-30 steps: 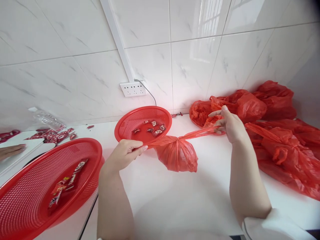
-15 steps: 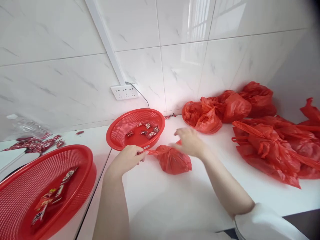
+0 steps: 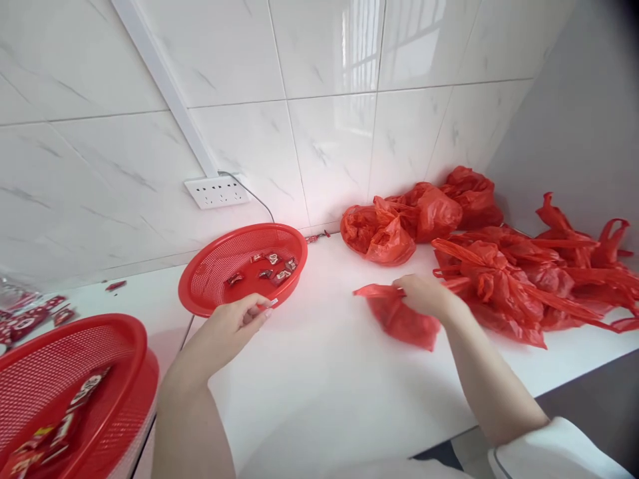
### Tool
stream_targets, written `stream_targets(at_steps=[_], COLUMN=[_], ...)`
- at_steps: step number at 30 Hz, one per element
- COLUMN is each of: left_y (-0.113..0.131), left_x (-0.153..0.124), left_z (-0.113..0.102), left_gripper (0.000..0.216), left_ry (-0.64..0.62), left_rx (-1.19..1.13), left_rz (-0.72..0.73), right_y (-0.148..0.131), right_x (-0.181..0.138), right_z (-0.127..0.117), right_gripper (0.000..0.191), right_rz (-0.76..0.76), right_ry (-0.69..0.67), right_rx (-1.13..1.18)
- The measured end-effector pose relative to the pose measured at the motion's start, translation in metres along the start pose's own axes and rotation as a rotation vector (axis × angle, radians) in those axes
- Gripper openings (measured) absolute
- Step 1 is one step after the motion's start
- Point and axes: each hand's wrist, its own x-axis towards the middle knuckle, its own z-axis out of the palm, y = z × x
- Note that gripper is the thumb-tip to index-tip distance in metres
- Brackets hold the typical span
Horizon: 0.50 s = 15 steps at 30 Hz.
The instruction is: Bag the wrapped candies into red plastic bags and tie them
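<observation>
A small filled red plastic bag (image 3: 402, 322) is gripped near its top by my right hand (image 3: 424, 294), whose fingertips are partly hidden behind the gathered film. One corner of the bag sticks out to the left, and its lower part looks slightly blurred. My left hand (image 3: 237, 326) is by the near rim of the round red mesh basket (image 3: 210, 266), its fingers loosely bent, thumb and forefinger a little apart and nothing between them. Several small wrapped sweets (image 3: 279, 273) lie in that basket.
Beyond my right hand are a heap of tied red bags (image 3: 529, 279) and more red bags (image 3: 424, 213) along the tiled wall. A larger red basket (image 3: 134, 346) with a few wrapped bars stands at lower left. A socket strip (image 3: 217, 191) is on the wall.
My right hand has taken hold of the small red bag and moved it rightward, towards the heap. My left hand has let go of the bag's end. The view has swung a little right.
</observation>
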Motion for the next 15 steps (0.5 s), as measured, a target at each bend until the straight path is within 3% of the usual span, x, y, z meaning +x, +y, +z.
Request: stream_targets(at_steps=[3, 5, 8, 12, 15], left_y=[0.003, 0.005, 0.006, 0.009, 0.013], left_x=[0.002, 0.003, 0.003, 0.003, 0.000], left_z=[0.004, 0.007, 0.009, 0.009, 0.008], left_gripper=[0.036, 0.036, 0.038, 0.039, 0.037], left_ry=[-0.016, -0.016, -0.024, -0.052, -0.057], left_rx=[0.040, 0.060, 0.072, 0.076, 0.088], left_rz=[-0.010, -0.011, -0.018, -0.060, -0.072], right_y=[0.026, 0.029, 0.016, -0.010, -0.020], right_x=[-0.016, -0.018, 0.000, 0.060, 0.110], right_z=[-0.019, -0.029, -0.036, -0.028, -0.013], right_gripper=[0.031, 0.035, 0.033, 0.034, 0.033], right_rz=[0.261, 0.298, 0.152, -0.032, -0.023], right_ry=[0.170, 0.328, 0.413, 0.408, 0.389], right_rx=[-0.046, 0.001, 0.191, 0.526, 0.655])
